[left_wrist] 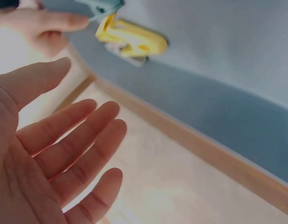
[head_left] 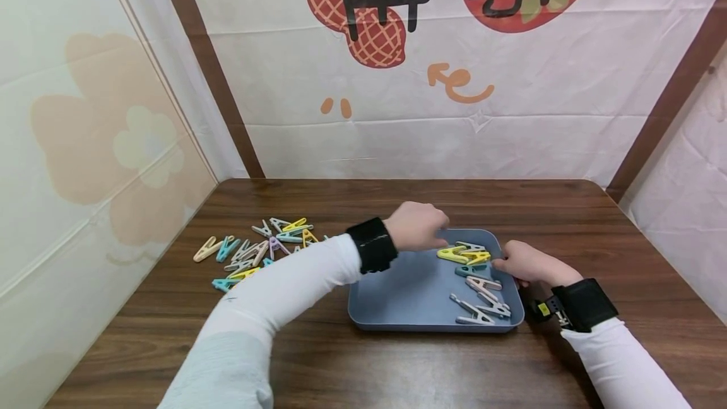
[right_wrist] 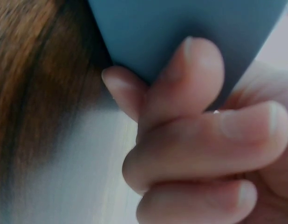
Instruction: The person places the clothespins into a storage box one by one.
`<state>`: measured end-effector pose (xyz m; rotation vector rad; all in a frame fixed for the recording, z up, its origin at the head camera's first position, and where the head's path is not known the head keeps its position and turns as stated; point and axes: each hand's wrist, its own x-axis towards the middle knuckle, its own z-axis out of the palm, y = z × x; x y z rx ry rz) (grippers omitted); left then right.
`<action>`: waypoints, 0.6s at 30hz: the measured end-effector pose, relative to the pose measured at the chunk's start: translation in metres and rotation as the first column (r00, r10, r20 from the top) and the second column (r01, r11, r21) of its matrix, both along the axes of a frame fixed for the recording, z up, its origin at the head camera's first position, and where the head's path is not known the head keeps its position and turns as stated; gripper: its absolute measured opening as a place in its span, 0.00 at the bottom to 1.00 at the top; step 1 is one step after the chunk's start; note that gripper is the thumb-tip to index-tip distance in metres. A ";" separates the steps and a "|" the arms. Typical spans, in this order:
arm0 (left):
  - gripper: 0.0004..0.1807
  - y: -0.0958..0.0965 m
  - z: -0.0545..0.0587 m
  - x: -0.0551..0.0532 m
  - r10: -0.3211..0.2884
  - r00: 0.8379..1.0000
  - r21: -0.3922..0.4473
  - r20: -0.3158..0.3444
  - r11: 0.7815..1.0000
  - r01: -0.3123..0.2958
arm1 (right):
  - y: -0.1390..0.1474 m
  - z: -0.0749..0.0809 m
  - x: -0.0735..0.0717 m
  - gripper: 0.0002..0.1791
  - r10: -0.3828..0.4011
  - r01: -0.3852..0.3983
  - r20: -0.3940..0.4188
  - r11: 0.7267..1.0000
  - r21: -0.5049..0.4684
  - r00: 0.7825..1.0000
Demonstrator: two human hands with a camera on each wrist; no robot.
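A blue-grey tray sits on the table with several clothespins along its right side. Among them are yellow clothespins, a teal one, and pale and grey ones nearer the front. Over the tray's far edge hovers my left hand; its wrist view shows the fingers loosely extended, holding nothing. My right hand grips the tray's right rim, thumb on the top side. In the right wrist view its curled fingers press against the tray's outer wall.
Left of the tray, a loose pile of clothespins in yellow, teal, grey, purple and beige lies on the brown wooden table. My left forearm crosses in front of part of it. A printed white cloth hangs behind the table.
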<state>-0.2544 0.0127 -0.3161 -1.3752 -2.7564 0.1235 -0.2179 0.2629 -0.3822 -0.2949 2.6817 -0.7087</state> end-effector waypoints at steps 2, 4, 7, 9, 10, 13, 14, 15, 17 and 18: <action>0.15 -0.022 0.006 -0.002 0.020 0.999 0.056 0.029 0.998 -0.021 | -0.001 0.001 0.000 0.21 0.004 -0.004 -0.001 1.000 0.003 1.000; 0.15 -0.044 0.008 -0.006 0.046 0.997 0.102 0.062 0.993 -0.052 | -0.001 0.002 0.000 0.20 0.005 -0.005 0.002 1.000 0.007 1.000; 0.15 -0.081 0.005 -0.012 0.087 0.988 0.130 0.125 0.986 -0.104 | -0.002 0.002 0.000 0.20 0.003 -0.003 0.010 1.000 0.009 1.000; 0.16 -0.105 0.001 -0.016 0.115 0.978 0.120 0.173 0.983 -0.136 | -0.002 0.001 0.000 0.20 0.006 -0.006 0.012 1.000 0.009 1.000; 0.17 -0.116 -0.002 -0.017 0.129 0.971 0.112 0.201 0.982 -0.153 | -0.002 0.001 0.000 0.21 0.012 -0.012 0.011 1.000 0.010 1.000; 0.23 -0.144 -0.006 -0.020 0.188 0.943 0.067 0.275 0.975 -0.214 | -0.002 0.001 0.001 0.21 0.019 -0.019 0.012 1.000 0.006 1.000; 0.25 -0.152 -0.008 -0.021 0.210 0.932 0.051 0.295 0.971 -0.235 | -0.002 0.002 0.002 0.21 0.020 -0.020 0.014 1.000 0.006 1.000; 0.27 -0.159 -0.009 -0.021 0.231 0.921 0.035 0.314 0.967 -0.254 | -0.003 0.002 0.002 0.21 0.021 -0.021 0.016 1.000 0.003 1.000; 0.30 -0.170 -0.013 -0.023 0.274 0.901 0.001 0.337 0.956 -0.292 | -0.003 0.003 0.003 0.21 0.021 -0.021 0.023 1.000 -0.006 1.000; 0.32 -0.175 -0.015 -0.025 0.293 0.892 -0.012 0.344 0.951 -0.308 | -0.003 0.003 0.004 0.21 0.023 -0.023 0.024 1.000 -0.009 0.999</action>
